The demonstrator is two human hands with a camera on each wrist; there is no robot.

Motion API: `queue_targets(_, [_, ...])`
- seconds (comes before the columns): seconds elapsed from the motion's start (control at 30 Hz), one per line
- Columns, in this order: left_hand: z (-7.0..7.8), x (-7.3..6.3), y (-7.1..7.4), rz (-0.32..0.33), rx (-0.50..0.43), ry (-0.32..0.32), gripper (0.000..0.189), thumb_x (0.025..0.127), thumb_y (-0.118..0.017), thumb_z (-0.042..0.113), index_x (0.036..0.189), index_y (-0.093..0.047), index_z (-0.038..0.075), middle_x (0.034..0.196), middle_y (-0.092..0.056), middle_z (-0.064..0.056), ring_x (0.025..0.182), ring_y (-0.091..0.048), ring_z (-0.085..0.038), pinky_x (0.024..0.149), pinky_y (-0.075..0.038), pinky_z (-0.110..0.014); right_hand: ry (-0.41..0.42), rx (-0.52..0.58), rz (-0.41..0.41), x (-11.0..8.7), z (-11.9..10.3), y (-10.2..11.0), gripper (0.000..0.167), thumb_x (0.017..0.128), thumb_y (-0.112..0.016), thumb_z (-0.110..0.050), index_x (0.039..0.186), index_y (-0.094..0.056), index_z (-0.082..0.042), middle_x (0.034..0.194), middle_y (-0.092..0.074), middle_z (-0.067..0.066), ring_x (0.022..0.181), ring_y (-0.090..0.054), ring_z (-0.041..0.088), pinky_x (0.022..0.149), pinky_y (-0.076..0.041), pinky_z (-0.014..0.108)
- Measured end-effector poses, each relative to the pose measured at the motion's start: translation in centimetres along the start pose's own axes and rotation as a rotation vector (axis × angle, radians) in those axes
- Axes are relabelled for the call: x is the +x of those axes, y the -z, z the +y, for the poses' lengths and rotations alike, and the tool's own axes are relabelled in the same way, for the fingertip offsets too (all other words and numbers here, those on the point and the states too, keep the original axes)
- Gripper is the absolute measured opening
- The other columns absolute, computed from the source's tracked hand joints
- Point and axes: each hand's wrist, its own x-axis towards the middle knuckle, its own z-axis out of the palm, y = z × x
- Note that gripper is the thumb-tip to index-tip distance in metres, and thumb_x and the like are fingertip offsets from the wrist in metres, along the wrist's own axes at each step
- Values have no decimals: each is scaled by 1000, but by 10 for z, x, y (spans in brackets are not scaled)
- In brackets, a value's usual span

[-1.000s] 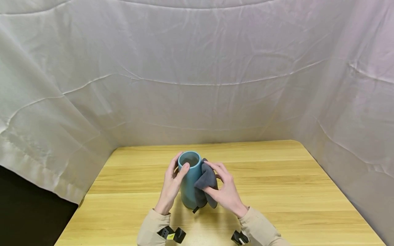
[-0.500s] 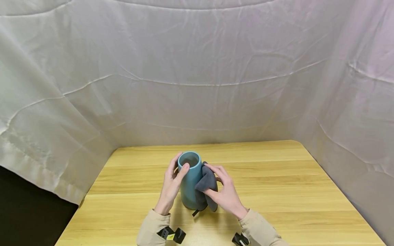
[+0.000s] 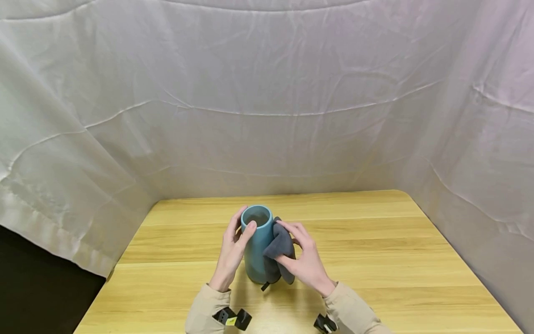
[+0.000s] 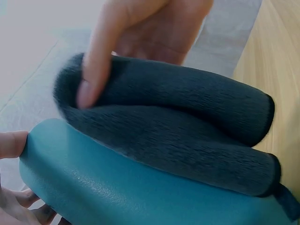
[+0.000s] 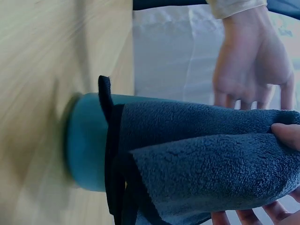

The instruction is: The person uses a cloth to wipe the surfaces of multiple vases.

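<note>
A tall blue vase (image 3: pixel 255 262) with an open round mouth stands upright on the table. My left hand (image 3: pixel 229 253) grips it near the top, thumb at the rim and fingers round the far left side. On the vase's right side lies a folded dark grey cloth (image 3: pixel 280 246), which my right hand (image 3: pixel 306 262) pinches between thumb and fingers. In the left wrist view the cloth (image 4: pixel 178 126) runs along the vase wall (image 4: pixel 103 187). A black loop (image 5: pixel 105 91) hangs from the cloth's bound edge near the vase base (image 5: pixel 86 145) in the right wrist view.
The light wooden table (image 3: pixel 396 260) spreads out round the vase. A pale grey curtain (image 3: pixel 267 139) rises behind it and along both sides. A dark area (image 3: pixel 37 283) lies beyond the table's left edge.
The right hand has slid the cloth slightly down the vase's side and back up by a small amount. The left hand and the vase have stayed in place.
</note>
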Motion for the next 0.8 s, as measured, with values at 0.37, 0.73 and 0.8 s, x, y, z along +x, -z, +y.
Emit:
queue_targets(0.37, [0, 0, 0, -1, 2, 6, 57, 101, -59, 20, 154, -40, 11, 153, -47, -12, 138, -46, -31, 116, -35, -51, -49, -14, -8, -4, 6, -2, 67, 80, -85, -14, 141, -59, -17, 126, -63, 6, 117, -60, 21, 88, -56, 35])
queue_targets(0.73, [1, 0, 0, 3, 9, -13, 55, 101, -60, 19, 152, -42, 15, 153, -47, -12, 140, -44, -30, 118, -32, -52, 14, 9, 4, 4, -4, 1, 67, 81, -83, -8, 142, -57, -16, 126, -62, 6, 118, -58, 11, 92, -56, 32])
queue_targets(0.8, [1, 0, 0, 4, 10, -14, 55, 100, -60, 19, 152, -42, 15, 153, -48, -12, 140, -45, -30, 118, -32, -52, 18, 7, 4, 3, -3, 1, 67, 81, -83, -8, 142, -57, -15, 126, -62, 6, 118, -58, 13, 91, -56, 33])
